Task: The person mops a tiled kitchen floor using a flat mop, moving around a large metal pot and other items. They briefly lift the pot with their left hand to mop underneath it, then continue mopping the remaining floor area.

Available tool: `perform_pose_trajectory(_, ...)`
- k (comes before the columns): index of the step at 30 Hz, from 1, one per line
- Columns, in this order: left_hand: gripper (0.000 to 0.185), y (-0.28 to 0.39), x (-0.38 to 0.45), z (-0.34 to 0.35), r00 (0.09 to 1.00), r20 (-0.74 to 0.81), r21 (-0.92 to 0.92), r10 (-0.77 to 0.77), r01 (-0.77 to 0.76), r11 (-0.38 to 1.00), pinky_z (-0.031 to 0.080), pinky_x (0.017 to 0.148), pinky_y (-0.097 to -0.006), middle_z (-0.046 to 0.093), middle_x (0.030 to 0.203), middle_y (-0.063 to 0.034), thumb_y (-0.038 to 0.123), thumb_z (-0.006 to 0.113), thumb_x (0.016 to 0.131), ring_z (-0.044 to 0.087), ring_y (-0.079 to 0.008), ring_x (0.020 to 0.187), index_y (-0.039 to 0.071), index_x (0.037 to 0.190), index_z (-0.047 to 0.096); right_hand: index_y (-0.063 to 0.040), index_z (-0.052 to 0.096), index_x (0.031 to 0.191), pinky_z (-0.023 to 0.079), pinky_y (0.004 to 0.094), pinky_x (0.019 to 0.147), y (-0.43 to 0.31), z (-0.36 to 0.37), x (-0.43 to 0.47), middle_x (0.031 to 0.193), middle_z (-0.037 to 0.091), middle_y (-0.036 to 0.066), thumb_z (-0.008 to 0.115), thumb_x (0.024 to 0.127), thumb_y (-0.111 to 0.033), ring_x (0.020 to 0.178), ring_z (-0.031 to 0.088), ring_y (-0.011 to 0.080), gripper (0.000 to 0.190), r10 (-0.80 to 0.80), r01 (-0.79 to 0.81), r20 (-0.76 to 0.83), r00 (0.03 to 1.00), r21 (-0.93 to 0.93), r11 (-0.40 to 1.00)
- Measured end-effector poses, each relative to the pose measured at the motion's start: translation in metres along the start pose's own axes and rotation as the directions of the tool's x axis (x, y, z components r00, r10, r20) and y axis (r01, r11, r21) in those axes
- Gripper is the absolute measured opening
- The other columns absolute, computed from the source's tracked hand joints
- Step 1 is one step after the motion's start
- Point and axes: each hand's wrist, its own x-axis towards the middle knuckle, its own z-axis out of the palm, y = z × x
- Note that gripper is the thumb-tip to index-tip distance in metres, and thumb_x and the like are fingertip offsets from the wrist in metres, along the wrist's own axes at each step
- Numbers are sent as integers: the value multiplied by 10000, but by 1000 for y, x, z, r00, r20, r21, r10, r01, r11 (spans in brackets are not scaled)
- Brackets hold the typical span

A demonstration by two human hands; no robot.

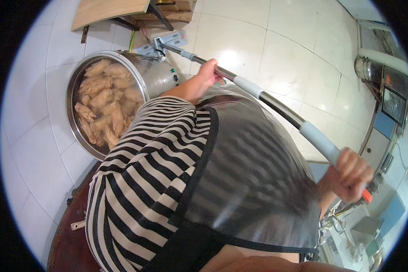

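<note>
A mop handle point(282, 105) of shiny metal with pale grey grips runs diagonally from upper left to lower right. My left hand point(209, 72) is closed around its metal tube, partway along. At the handle's upper end my right hand point(352, 175), slightly blurred, grips near the pale end sleeve. The flat grey mop head point(171, 42) lies on the tiled floor beside a large stainless steel pot. Inside that pot point(142, 78), pieces of pig's trotter or similar meat point(103, 98) sit in liquid. A transparent apron point(251, 163) covers the striped shirt in front of me.
A wooden board point(108, 12) on dark legs stands at the upper left, near wooden shelving point(176, 15). White wall tiles point(30, 136) rise behind the pot. A dark red surface point(71, 244) is at lower left. Kitchen equipment and a round metal pot point(363, 68) line the right side.
</note>
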Motion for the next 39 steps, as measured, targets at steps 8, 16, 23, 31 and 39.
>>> perform_pose_trajectory(8,144,-22,-33,46,990,126,-94,63,-51,994,487,569,-365,506,711,-77,207,511,764,536,-214,626,74,783,459,-167,440,572,354,200,445,-38,-13,43,462,462,-62,590,706,-139,396,417,27,203,-53,51,11,999,109,993)
perform_pose_trajectory(16,127,10,10,-3,994,-30,-84,107,-109,991,466,580,-379,507,726,-91,186,484,760,532,-235,634,69,795,448,-152,423,645,354,248,488,25,-4,7,490,448,-33,535,760,-146,410,407,74,161,-45,50,-69,997,65,997)
perform_pose_trajectory(23,180,-38,-8,48,979,6,110,-203,201,973,486,605,-411,487,782,-122,165,477,777,534,-246,687,25,875,423,-156,411,635,317,258,525,-52,-15,-29,516,399,-40,536,789,-147,449,375,96,199,-26,6,-149,989,-132,991)
perform_pose_trajectory(31,247,-122,-63,174,669,367,426,-646,497,756,523,669,-375,596,670,-103,254,475,803,588,-222,594,41,710,560,-139,467,655,386,268,542,-193,-2,6,557,439,-32,526,787,-274,503,435,98,197,-6,55,132,991,-373,926)
perform_pose_trajectory(39,176,-118,-84,181,716,427,264,-552,485,834,534,651,-308,607,786,-70,167,409,861,621,-193,752,36,838,523,-135,475,666,413,240,467,-182,40,12,512,424,-55,458,854,-335,423,435,69,275,-116,187,223,968,-332,924)
